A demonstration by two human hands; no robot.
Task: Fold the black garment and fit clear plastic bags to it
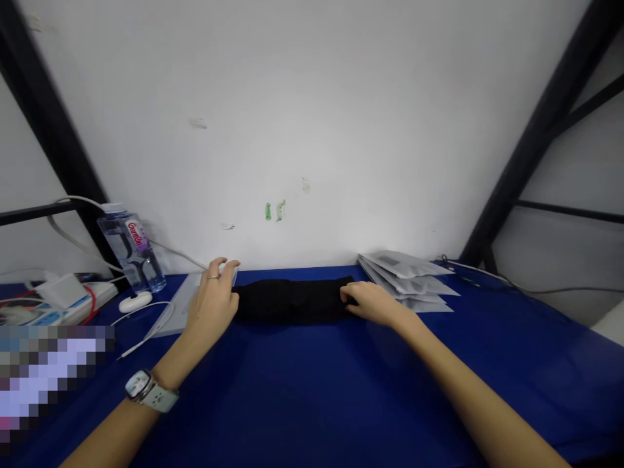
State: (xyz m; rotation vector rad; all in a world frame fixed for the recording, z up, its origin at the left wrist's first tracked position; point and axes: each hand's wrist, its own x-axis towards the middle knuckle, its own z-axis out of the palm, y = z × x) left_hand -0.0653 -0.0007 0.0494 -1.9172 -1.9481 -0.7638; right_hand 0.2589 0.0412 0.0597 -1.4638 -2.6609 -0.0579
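Head view, from my remote seat: a scuffed white wall [312,130] fills the top of the frame, black steel frame bars [546,123] slant up at either side, and a tabletop [312,396] under a deep blue covering runs across below. Near its back edge, a stack of flat grey-white packets [402,276] lies to the right. To the left are a pale flat board [178,305], a power strip [78,305], a clear water bottle [130,250] and a small white oval case [135,301]. Centred near the wall, a black fabric roll [290,300] lies lengthwise across my view. I judge it light and soft, likely to sag if raised by one end, so I would take it from beneath near both ends. Left hand [212,302] stands at the roll's left end, open, fingers spread and arched, with a ring [212,277] on one finger and a watch [151,390] on the wrist. Right hand [370,304] reaches in from the other side, fingers lightly curled against the right end. Neither hand looks closed around the roll.
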